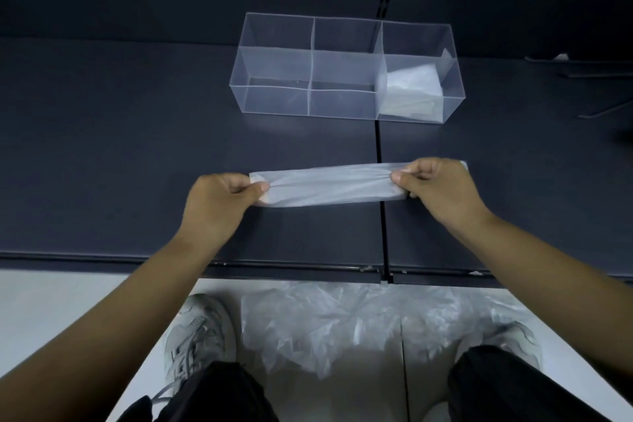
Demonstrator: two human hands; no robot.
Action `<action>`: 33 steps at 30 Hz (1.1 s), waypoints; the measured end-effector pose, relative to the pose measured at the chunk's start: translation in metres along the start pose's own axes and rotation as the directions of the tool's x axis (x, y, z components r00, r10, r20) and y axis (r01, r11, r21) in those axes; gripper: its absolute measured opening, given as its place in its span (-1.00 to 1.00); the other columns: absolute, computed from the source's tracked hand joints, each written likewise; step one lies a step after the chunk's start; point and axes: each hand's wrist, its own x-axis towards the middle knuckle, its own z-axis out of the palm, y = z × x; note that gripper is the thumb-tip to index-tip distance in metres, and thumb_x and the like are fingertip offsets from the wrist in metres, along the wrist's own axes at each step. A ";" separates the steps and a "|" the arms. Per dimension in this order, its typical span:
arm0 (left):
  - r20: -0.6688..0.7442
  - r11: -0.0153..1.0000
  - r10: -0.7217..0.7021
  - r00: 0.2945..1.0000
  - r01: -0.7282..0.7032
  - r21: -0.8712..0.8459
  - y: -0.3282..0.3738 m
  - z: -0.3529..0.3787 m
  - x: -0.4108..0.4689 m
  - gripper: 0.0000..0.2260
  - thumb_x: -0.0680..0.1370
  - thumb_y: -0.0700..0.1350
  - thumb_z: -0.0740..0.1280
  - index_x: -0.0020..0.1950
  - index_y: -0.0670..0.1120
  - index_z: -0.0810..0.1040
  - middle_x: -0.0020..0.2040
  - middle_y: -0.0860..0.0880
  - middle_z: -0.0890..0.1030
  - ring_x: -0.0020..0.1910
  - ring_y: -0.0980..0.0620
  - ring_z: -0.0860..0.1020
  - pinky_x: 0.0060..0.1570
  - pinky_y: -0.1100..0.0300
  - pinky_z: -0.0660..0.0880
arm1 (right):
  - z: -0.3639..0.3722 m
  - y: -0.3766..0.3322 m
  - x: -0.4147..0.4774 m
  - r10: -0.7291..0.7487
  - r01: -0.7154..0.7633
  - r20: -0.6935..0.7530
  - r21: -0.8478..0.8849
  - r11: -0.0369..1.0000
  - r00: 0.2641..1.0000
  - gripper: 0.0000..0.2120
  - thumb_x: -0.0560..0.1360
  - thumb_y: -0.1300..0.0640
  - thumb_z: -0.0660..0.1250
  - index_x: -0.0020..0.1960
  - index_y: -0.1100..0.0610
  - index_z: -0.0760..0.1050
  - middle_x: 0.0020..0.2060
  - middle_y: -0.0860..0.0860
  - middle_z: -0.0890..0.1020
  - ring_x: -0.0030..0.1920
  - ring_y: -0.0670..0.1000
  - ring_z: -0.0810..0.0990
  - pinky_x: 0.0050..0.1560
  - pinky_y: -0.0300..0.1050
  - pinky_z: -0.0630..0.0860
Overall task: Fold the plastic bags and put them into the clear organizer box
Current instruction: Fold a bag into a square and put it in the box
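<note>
The dark shelf surface [137, 147] carries the clear organizer box [274, 103], which stands toward the back with its long side facing the person. Well in front of the box, past the shelf's front edge, a crumpled heap of loose plastic bags [359, 325] lies on the pale floor between two grey shoes [202, 336]. Thin dividers split the box into compartments. On the near side of the box, apart from it and roughly parallel to its long side, a plastic bag folded into a long narrow strip [329, 187] is drawn out straight; whether it rests on the shelf or hangs just above it cannot be told. The left hand [219, 197] pinches the strip's end in front of the box's left end, thumb on top and fingers curled beneath. The right hand [442, 187] pinches the other end, in front of the box's right end, thumb and forefinger closed on the gathered plastic, with a corner of the strip showing beyond the knuckles. Inside the box's right-end compartment lies a small folded white bag [411, 86]
</note>
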 end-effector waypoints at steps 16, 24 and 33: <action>0.425 0.423 0.327 0.844 -0.533 0.733 -0.001 0.066 -0.040 -0.28 0.52 0.33 -0.27 0.57 -0.05 -0.10 0.59 -0.05 -0.08 0.56 -0.12 -0.14 0.51 -0.12 -0.13 | 0.016 -0.018 0.003 -0.084 0.009 -0.178 -0.383 0.924 0.980 -0.80 0.47 0.05 0.40 0.03 0.12 0.55 -0.08 0.03 0.61 -0.03 0.08 0.58 0.04 -0.03 0.51; 0.419 0.447 0.377 0.826 -0.558 0.699 -0.003 0.068 -0.041 -0.31 0.55 0.30 -0.08 0.53 -0.12 0.20 0.54 -0.10 0.20 0.52 -0.18 0.14 0.42 -0.28 0.15 | 0.051 0.003 -0.029 -0.328 0.615 0.520 -0.672 0.412 0.788 -0.36 0.62 -0.18 -0.09 0.57 0.12 -0.16 0.56 0.00 -0.14 0.54 -0.03 -0.24 0.51 0.00 -0.26; 0.416 0.429 0.375 0.829 -0.552 0.715 -0.006 0.068 -0.040 -0.30 0.56 0.31 -0.13 0.54 -0.11 0.20 0.54 -0.10 0.20 0.52 -0.19 0.13 0.41 -0.28 0.15 | -0.049 0.051 0.000 -0.227 0.279 0.170 -0.704 0.653 0.959 -0.45 0.64 -0.07 -0.01 0.56 0.15 0.03 0.56 0.04 0.03 0.55 0.01 -0.04 0.51 -0.08 -0.13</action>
